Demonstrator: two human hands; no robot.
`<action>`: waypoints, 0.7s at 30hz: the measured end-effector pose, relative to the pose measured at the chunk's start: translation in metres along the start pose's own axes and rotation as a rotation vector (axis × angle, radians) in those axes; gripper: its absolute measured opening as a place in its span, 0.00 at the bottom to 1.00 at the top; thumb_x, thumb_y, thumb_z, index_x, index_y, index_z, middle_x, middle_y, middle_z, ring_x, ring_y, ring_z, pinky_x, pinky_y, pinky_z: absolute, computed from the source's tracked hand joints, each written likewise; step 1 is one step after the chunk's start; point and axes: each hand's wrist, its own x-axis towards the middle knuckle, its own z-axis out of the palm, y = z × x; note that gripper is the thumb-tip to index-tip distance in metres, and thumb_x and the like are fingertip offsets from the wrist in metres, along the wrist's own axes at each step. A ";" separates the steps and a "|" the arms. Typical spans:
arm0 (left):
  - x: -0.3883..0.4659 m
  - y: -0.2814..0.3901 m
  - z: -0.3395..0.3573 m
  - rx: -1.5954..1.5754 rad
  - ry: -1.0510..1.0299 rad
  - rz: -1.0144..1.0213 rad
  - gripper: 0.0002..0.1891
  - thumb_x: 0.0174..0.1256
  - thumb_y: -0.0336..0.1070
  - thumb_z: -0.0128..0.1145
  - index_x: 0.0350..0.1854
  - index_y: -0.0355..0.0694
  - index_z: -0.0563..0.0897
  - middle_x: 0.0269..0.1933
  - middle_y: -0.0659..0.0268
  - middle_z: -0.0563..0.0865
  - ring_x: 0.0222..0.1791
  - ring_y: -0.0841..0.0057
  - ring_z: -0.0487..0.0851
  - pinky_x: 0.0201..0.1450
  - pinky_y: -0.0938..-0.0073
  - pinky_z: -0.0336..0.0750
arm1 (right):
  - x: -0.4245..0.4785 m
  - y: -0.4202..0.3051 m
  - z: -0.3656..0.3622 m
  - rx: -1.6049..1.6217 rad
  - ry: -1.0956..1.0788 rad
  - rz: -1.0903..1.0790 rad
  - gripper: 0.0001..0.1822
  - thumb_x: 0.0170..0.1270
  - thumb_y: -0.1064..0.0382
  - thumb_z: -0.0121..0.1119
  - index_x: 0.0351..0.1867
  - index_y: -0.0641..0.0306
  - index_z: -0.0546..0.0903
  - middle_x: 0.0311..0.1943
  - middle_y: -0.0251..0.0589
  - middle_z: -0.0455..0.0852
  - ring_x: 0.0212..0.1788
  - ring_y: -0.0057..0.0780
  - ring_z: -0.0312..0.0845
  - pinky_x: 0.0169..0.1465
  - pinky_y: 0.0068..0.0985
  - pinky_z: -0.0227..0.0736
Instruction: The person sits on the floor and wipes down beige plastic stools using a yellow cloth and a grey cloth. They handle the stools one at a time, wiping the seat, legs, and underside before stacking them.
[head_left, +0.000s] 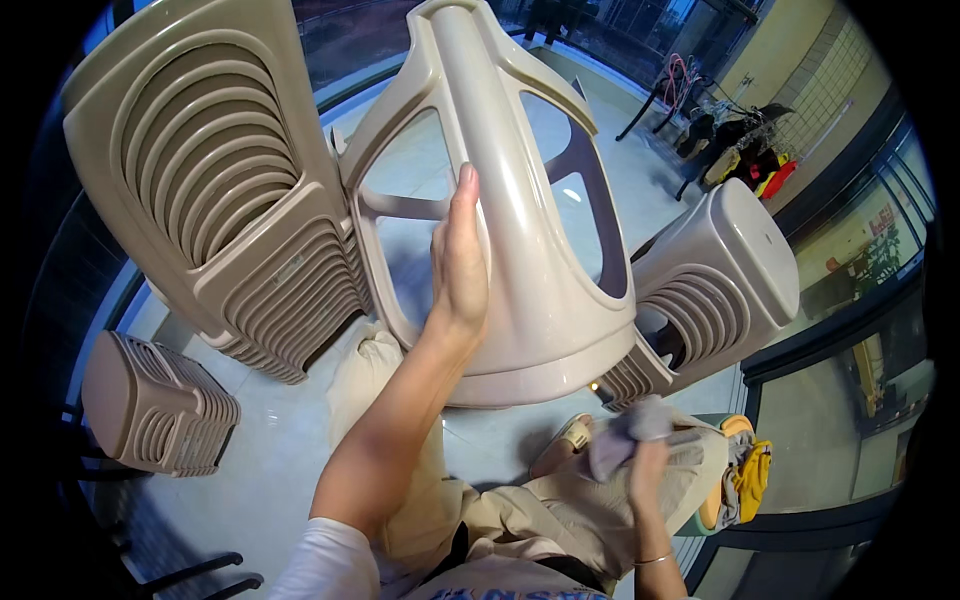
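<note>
My left hand (461, 266) grips a beige plastic stool (525, 247) by the edge of a side opening, its thumb lying along the smooth corner leg. The stool is tipped on its side in front of me, its broad rimmed end towards my body and its narrower end pointing away. Through its openings the pale floor shows. My right hand (649, 469), blurred, holds a crumpled grey cloth (619, 442) over my right thigh, below the stool and apart from it.
Tall nested beige plastic seats (255, 210) stand close on the left. Smaller stool stacks stand at the lower left (161, 405) and right (712, 277). A bin (709, 517) with grey and yellow cloths is by my right leg. Hangers and footwear (742, 150) lie farther back, near the wall.
</note>
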 end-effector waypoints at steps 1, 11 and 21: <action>-0.004 -0.001 0.003 0.034 0.033 0.044 0.41 0.75 0.61 0.38 0.74 0.26 0.53 0.76 0.53 0.54 0.77 0.72 0.51 0.76 0.75 0.44 | 0.006 0.010 -0.019 0.137 0.096 0.203 0.28 0.78 0.50 0.43 0.63 0.75 0.70 0.56 0.48 0.79 0.57 0.35 0.76 0.60 0.32 0.71; 0.000 -0.024 -0.007 0.055 0.004 0.047 0.37 0.77 0.60 0.39 0.60 0.23 0.76 0.58 0.58 0.80 0.60 0.77 0.73 0.64 0.80 0.63 | 0.012 -0.104 0.073 -0.803 -0.243 -0.986 0.44 0.65 0.45 0.58 0.77 0.63 0.55 0.76 0.62 0.50 0.73 0.58 0.54 0.75 0.57 0.39; -0.002 -0.019 -0.011 0.170 -0.278 -0.049 0.39 0.75 0.66 0.35 0.62 0.28 0.75 0.56 0.60 0.83 0.56 0.75 0.81 0.63 0.76 0.70 | 0.057 -0.106 0.130 -0.703 -0.219 -0.915 0.34 0.64 0.58 0.58 0.73 0.55 0.65 0.76 0.69 0.41 0.76 0.74 0.32 0.71 0.67 0.31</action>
